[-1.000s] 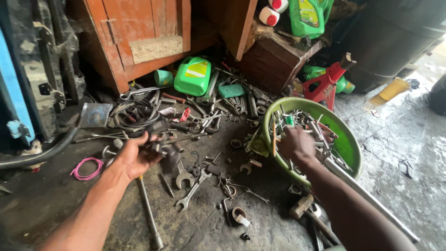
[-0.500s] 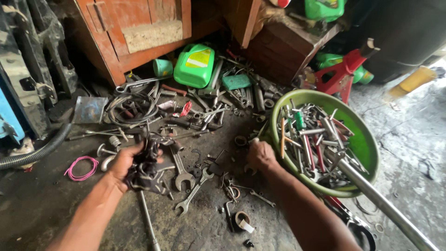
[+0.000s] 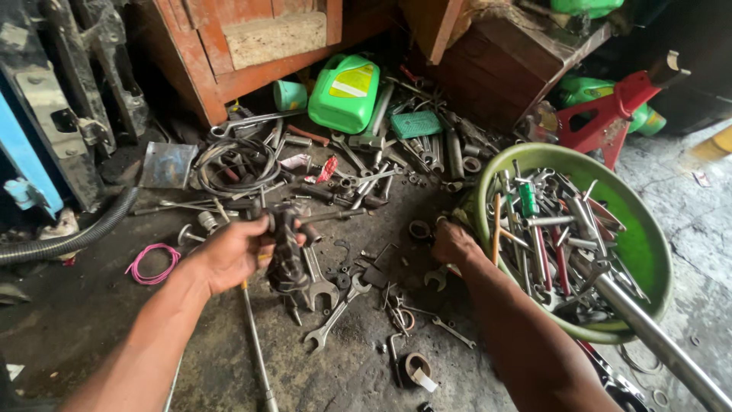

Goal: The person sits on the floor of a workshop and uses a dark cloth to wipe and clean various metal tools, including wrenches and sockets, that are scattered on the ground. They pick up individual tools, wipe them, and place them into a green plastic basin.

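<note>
Down on the dirty floor (image 3: pixel 91 320) in front of me, my left hand (image 3: pixel 229 252) is holding a dark, greasy metal part (image 3: pixel 288 252). My fingers (image 3: pixel 259 229) are wrapped around its top end, so it is clenched tight. The part is long, and it hangs almost straight up and down, with its thin end pointing at the floor. It looks black and oily, with lumpy bits and a short bar sticking out sideways near the top. I cannot tell just what kind of part it is.

My right hand (image 3: pixel 455 244) is low, on the floor right beside the rim of the big green bowl (image 3: pixel 648 252). I see only its back, so I cannot tell if those fingers are closed on anything. A small spanner (image 3: pixel 436 278) lies just by it.

The greasy part is well to the left of the bowl, and my left hand is the only one on it. My right hand is the one nearer the bowl.

The bowl is full of spanners, screwdrivers and sockets, and a long silver pipe (image 3: pixel 648 328) lies across it. Under the part, two open spanners (image 3: pixel 324 286) lie on the floor. A pink wire loop (image 3: pixel 152 263) lies to the left, and a green oil jug (image 3: pixel 345 91) stands farther back.
</note>
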